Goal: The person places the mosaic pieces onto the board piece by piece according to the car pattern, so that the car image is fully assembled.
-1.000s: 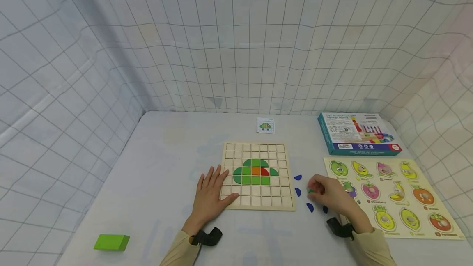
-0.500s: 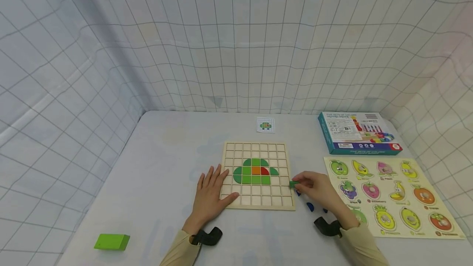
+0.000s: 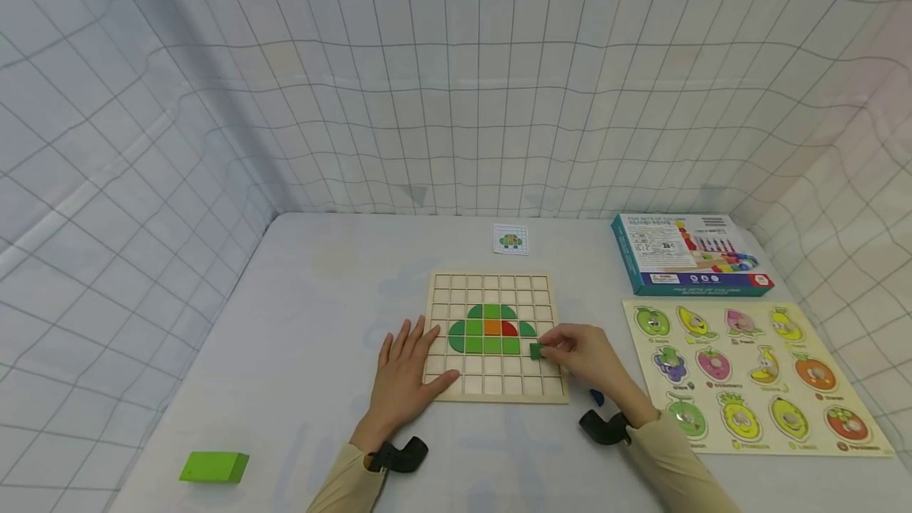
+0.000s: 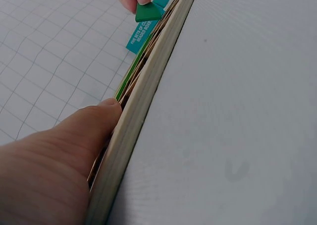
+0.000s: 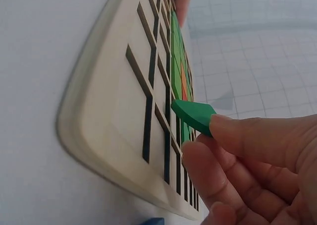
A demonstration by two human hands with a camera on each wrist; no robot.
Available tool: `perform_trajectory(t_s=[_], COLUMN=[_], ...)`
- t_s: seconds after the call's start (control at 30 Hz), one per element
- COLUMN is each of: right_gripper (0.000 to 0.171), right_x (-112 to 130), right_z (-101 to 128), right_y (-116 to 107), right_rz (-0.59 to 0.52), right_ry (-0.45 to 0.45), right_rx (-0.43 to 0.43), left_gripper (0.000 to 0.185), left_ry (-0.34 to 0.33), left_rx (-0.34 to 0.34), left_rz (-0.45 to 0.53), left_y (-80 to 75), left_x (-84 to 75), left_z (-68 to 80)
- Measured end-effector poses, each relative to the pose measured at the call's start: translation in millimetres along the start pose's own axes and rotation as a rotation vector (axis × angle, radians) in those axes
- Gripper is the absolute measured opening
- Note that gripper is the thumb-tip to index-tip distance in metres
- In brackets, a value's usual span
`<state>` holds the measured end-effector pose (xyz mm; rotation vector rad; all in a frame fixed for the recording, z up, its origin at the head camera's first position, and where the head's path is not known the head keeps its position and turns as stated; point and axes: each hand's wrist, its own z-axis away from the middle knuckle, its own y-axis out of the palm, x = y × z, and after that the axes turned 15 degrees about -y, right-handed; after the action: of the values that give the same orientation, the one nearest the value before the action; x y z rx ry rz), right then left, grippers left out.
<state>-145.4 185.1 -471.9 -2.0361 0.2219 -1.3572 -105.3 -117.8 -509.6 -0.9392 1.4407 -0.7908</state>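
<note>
A wooden grid board (image 3: pixel 492 389) lies on the table, with green, orange and red flat tiles set in its middle cells. My left hand (image 3: pixel 403 374) rests along the board's left edge, fingers spread and straight; in the left wrist view its thumb (image 4: pixel 94 118) lies on the rim. My right hand (image 3: pixel 587 355) pinches a dark green tile with one rounded corner (image 5: pixel 193 116) between thumb and fingertip. That tile is tilted close over the board's right side, just below a green rounded tile (image 3: pixel 527 328). A blue half-round piece (image 3: pixel 597 397) shows beside the right wrist.
A small pattern card (image 3: pixel 511 240) lies behind the board. At the right are a boxed toy set (image 3: pixel 691 256) and a fruit puzzle board (image 3: pixel 758 378), partly under the right forearm's side. A green block (image 3: pixel 214 467) sits at the front left.
My right hand has carried the green tile leftward from beside the blue pieces to over the board's right columns. The left hand stays in place.
</note>
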Motion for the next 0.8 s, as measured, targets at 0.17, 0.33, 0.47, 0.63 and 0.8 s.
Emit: perform_trajectory(t_s=[0.17, 0.33, 0.47, 0.63, 0.8], right_gripper=[0.009, 0.007, 0.006, 0.004, 0.006], right_x=[0, 2, 2, 1, 3], right_z=[-5, -9, -11, -14, -16], right_y=[5, 9, 11, 13, 13], right_rz=[0.039, 0.065, 0.074, 0.087, 0.119], right_ry=[0.019, 0.037, 0.045, 0.06, 0.057], right_rx=[-0.03, -0.056, -0.045, -0.031, -0.03], left_gripper=[0.076, 0.076, 0.076, 0.076, 0.076], left_ry=[0.0, -0.001, 0.001, 0.003, 0.003], left_rx=[-0.002, -0.002, -0.006, -0.005, -0.01], left_rz=[0.005, -0.001, 0.003, -0.003, 0.004], left_y=[-0.1, 0.4, 1.3, 2.3, 2.0], left_x=[0.0, 0.5, 0.7, 1.2, 0.9], left_z=[0.2, 0.4, 0.2, 0.2, 0.3])
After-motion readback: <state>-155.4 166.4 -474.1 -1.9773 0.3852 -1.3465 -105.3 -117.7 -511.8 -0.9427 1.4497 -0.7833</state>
